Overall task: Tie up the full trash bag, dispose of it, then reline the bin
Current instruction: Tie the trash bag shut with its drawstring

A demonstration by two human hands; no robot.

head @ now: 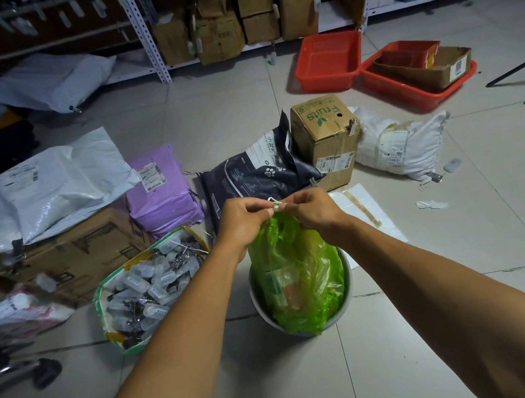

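Note:
A translucent green trash bag (296, 273), full of paper and packaging, stands in a small grey round bin (261, 306) on the tiled floor. Its top is gathered upward into a narrow neck. My left hand (243, 217) and my right hand (312, 206) meet just above the bag, both pinching the gathered top where a small pale twist of plastic shows between the fingertips. The bag's lower edge hangs over the bin's front rim.
Left of the bin sits a green-rimmed box of small plastic clips (150, 287). Behind lie cardboard boxes, a purple parcel (161, 191), a dark pet-food bag (256, 172), a fruit carton (326, 139) and white parcels. Red trays (328, 62) and shelving stand farther back.

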